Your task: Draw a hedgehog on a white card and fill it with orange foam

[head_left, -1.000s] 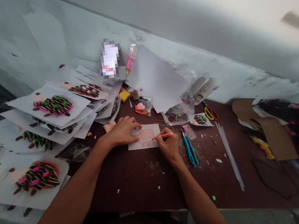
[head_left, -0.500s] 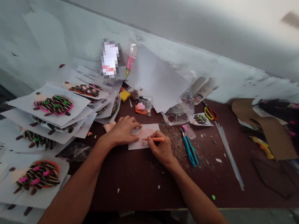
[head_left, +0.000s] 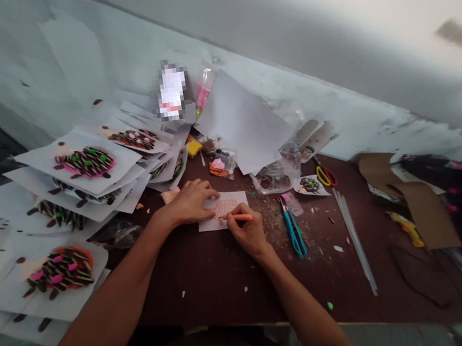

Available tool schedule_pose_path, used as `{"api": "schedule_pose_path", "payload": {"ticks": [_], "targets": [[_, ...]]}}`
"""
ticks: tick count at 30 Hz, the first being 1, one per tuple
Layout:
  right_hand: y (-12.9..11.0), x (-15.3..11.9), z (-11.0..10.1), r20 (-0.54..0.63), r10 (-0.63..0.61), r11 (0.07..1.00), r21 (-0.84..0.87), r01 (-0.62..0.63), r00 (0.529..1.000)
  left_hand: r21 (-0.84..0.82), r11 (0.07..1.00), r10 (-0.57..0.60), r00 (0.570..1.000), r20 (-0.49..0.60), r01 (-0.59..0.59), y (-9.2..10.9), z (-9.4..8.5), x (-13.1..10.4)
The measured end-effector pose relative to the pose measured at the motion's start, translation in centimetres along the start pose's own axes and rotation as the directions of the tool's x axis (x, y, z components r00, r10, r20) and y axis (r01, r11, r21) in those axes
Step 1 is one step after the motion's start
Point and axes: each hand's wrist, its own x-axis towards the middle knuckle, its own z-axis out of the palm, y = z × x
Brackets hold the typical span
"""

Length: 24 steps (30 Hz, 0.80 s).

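On the brown table lies a small white sheet of paper (head_left: 210,225) bearing an orange outline drawing (head_left: 226,204). My right hand (head_left: 246,233) grips an orange marker (head_left: 243,217), its tip at the lower left part of the drawing. Fingers spread flat, my left hand (head_left: 192,202) rests on the paper's left edge and touches nothing else that I can make out. Beside that hand sits a lump of pale peach clay (head_left: 170,195). Just behind the paper are orange and pink clay pieces (head_left: 218,167).
Paper sheets with clay-and-seed hedgehogs (head_left: 86,163) are stacked at left. Blue-handled pliers (head_left: 295,235), scissors (head_left: 327,176), clear glue sticks (head_left: 355,244) and a yellow glue gun (head_left: 406,227) lie to the right. A phone (head_left: 172,92) with blurred screen leans at the back.
My right hand and the marker have shifted slightly left over the drawing. My left hand stays in place on the paper.
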Motion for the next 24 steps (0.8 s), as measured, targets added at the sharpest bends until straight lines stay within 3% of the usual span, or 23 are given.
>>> {"api": "schedule_pose_path", "payload": {"ticks": [24], "targets": [[0.54,0.05,-0.12,-0.039,0.064,0.998,-0.011,-0.064,0.997,-0.002,1.0,0.001,1.0,-0.013,-0.001,-0.27,0.22,0.08]]}}
